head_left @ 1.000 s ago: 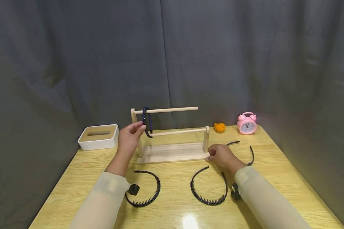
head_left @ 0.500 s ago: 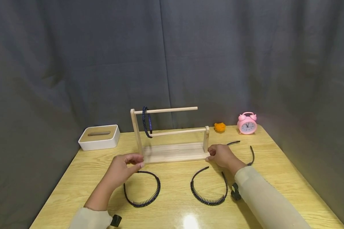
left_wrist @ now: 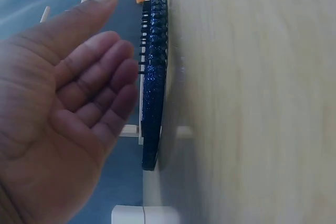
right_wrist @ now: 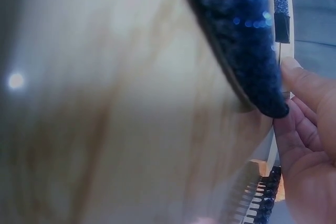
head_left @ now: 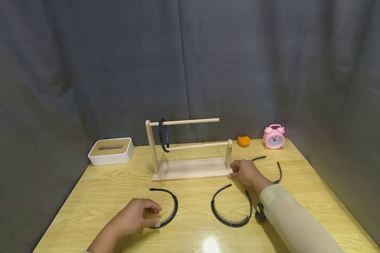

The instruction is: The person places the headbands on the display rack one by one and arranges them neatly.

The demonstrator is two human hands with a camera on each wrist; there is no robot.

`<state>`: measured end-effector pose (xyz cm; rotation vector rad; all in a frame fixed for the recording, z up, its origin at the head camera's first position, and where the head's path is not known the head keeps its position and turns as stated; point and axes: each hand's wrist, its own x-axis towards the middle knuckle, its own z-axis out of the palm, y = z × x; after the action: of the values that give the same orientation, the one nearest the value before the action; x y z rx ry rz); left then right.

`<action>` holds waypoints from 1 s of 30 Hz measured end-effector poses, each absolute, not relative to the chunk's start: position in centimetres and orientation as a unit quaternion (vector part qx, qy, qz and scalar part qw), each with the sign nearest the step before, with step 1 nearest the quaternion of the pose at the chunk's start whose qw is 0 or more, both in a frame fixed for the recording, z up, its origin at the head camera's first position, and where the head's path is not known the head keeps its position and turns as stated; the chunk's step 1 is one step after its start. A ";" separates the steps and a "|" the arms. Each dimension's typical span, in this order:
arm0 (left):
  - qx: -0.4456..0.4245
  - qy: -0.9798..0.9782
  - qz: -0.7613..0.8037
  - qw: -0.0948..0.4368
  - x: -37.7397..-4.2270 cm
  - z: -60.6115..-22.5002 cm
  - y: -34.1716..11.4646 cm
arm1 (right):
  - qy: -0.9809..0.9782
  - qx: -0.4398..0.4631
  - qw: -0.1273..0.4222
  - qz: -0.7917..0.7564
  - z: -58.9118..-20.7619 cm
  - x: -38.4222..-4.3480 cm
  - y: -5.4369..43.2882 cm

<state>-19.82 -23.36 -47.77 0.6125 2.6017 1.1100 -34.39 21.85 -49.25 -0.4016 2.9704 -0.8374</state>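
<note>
In the head view my left hand [head_left: 131, 218] hovers over the left part of a dark toothed headband [head_left: 175, 207] on the table, thumb and fingers apart. The left wrist view shows the palm and loosely bent fingers beside that glittery blue headband [left_wrist: 155, 77], holding nothing. My right hand [head_left: 247, 172] pinches the right front corner of a wooden two-bar rack [head_left: 191, 169] between thumb and fingers. Another headband [head_left: 161, 133] hangs near the left end of the rack's upper bar. A third headband [head_left: 230, 222] lies in front of my right hand.
Behind my right forearm lies one more headband [head_left: 279, 172], partly covered. A white tissue box [head_left: 111, 159] stands at the back left. At the back right are a small orange object [head_left: 244, 141] and a pink alarm clock [head_left: 274, 138]. A grey curtain [head_left: 190, 70] encloses the table [head_left: 190, 196].
My left hand has let go of the headband hanging on the upper bar and moved down and toward me, to the left headband on the table. My right hand has stayed on the rack's corner.
</note>
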 end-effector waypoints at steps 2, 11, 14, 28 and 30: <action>0.214 0.892 0.378 0.128 -19.6 -48.1 -23.5 | 0.954 -0.130 0.016 -0.269 -49.3 -34.4 21.9; 0.172 0.918 0.341 0.105 -18.3 -49.0 -21.7 | 0.953 -0.123 0.020 -0.276 -49.3 -34.4 21.8; 0.180 0.927 0.319 0.079 -18.0 -49.1 -20.7 | 0.952 -0.123 0.017 -0.278 -49.3 -34.3 21.8; 0.246 0.915 0.294 0.127 -18.5 -47.9 -23.0 | 0.952 -0.127 0.012 -0.277 -49.5 -34.3 21.8; 0.253 0.907 0.307 0.137 -18.6 -48.0 -23.3 | 0.953 -0.126 0.011 -0.276 -49.5 -34.4 21.9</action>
<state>-18.57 -23.33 -48.00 0.7327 2.6245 0.8894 -34.36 21.88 -49.53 -0.3928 2.9733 -0.8613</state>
